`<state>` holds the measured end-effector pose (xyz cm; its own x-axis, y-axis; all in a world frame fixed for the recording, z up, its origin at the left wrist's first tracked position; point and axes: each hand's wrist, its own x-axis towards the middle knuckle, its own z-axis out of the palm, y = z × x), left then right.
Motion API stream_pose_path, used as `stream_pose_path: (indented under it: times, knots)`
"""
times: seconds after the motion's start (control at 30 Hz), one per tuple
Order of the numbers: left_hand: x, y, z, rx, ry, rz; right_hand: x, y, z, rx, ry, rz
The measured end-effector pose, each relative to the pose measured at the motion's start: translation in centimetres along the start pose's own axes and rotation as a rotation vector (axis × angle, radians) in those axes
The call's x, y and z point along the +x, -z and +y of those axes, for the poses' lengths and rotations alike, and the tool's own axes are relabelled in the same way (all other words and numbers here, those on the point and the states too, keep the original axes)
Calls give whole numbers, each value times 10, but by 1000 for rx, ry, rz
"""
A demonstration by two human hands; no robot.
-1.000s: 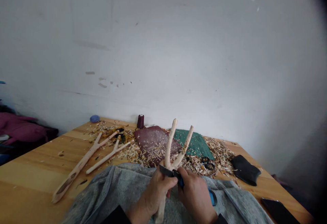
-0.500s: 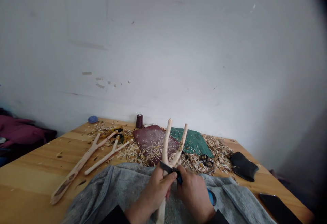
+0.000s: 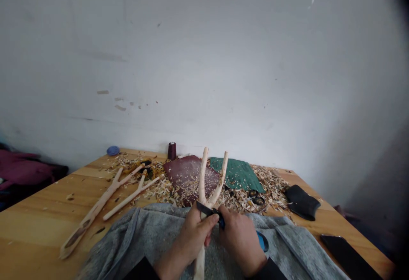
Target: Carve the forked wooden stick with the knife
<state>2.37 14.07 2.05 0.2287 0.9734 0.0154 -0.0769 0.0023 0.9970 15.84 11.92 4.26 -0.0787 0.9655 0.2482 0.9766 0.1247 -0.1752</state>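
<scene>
A peeled forked stick (image 3: 203,177) stands nearly upright over the grey cloth (image 3: 156,237), its two prongs pointing up. My left hand (image 3: 196,231) is wrapped round it just below the fork, the left thumb pressed against the back of a knife. That knife (image 3: 204,208) has a dark blade lying across the wood at the base of the fork. Its blue and black handle (image 3: 262,241) is closed in my right hand (image 3: 239,235), with the end sticking out on the right. The lower stick passes down below the hands.
Two more forked sticks lie on the wooden table (image 3: 38,224) at left, the larger one (image 3: 92,212) outermost. Wood shavings (image 3: 275,186) cover maroon (image 3: 182,175) and green sheets (image 3: 239,175). A thread spool (image 3: 171,151) stands behind; a black piece (image 3: 302,202) and a phone (image 3: 347,254) lie right.
The whole view has shifted a little, so things sit slightly further left. The stick's prongs lean a bit differently; both hands keep their hold, with the blade still at the fork.
</scene>
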Motion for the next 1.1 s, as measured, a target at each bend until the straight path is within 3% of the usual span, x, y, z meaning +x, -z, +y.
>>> stream_pose_path:
  times: [0.7, 1.1]
  knots:
    - [-1, -6, 5, 102, 87, 61, -1, 1, -8, -124, -72, -20]
    - [-7, -5, 15, 89, 109, 81, -3, -11, -8, -192, -33, 154]
